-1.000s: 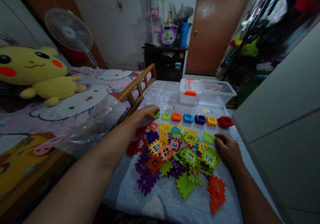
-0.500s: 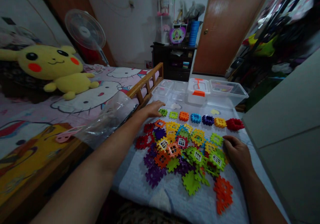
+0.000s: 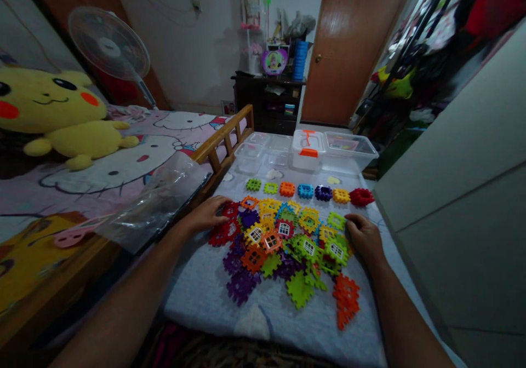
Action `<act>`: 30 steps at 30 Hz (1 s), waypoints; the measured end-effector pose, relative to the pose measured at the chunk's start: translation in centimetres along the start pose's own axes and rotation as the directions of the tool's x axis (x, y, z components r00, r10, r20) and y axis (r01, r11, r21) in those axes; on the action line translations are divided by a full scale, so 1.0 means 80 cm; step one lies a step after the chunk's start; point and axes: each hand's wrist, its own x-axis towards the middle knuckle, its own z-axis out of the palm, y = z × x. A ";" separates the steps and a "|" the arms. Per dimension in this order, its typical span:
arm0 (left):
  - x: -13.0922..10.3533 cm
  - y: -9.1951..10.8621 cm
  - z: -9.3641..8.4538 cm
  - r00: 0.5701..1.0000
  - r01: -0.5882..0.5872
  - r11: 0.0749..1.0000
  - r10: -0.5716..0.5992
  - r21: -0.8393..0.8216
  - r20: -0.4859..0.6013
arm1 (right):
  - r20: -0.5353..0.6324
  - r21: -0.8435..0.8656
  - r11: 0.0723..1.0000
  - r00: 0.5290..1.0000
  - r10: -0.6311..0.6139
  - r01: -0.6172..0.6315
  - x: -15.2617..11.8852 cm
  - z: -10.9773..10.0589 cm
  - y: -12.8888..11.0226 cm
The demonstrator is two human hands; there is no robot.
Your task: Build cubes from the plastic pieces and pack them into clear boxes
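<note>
Notched plastic tiles (image 3: pixel 284 229) lie in a loose, overlapping heap in front of me, at the middle of the pale blue cloth (image 3: pixel 287 324). I judge them light and stiff, a little slippery where one rests upon another; the toothed rims are, I think, the better place to pinch, since thin window bars may be weaker. They are flat, mostly square, in purple, red, orange, yellow, blue and green, some with white lattices. Between nine and ten o'clock of this heap, my left hand (image 3: pixel 209 214) has its thumb and fingers parted at the red tiles (image 3: pixel 219 235); whether it touches them, I cannot tell. At three o'clock my right hand (image 3: pixel 365 236) is half curled beside the lime frame (image 3: pixel 331 220); I cannot tell if it grips anything. At twelve o'clock stands a row of coloured pieces (image 3: pixel 305 191), and beyond it a lidded box (image 3: pixel 308 161); at one o'clock, an open clear box (image 3: pixel 349 162).
</note>
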 end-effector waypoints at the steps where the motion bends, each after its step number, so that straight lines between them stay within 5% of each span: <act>1: 0.001 0.001 0.002 1.000 0.002 1.000 -0.002 -0.013 -0.010 | 0.004 0.004 1.000 1.000 0.003 -0.003 -0.001 0.000 -0.001; 14: -0.003 0.032 -0.001 0.973 0.085 0.973 -0.127 -0.213 -0.193 | -0.005 0.015 1.000 1.000 0.003 -0.002 0.000 0.001 0.001; 22: 0.005 0.115 -0.010 0.995 -0.093 0.943 0.076 -0.320 -0.065 | -0.002 -0.009 1.000 1.000 0.003 -0.003 0.001 0.000 0.006; 30: 0.028 0.153 0.019 0.984 -0.160 0.938 0.175 -0.307 0.020 | -0.002 -0.009 1.000 1.000 -0.021 0.021 0.003 -0.001 0.005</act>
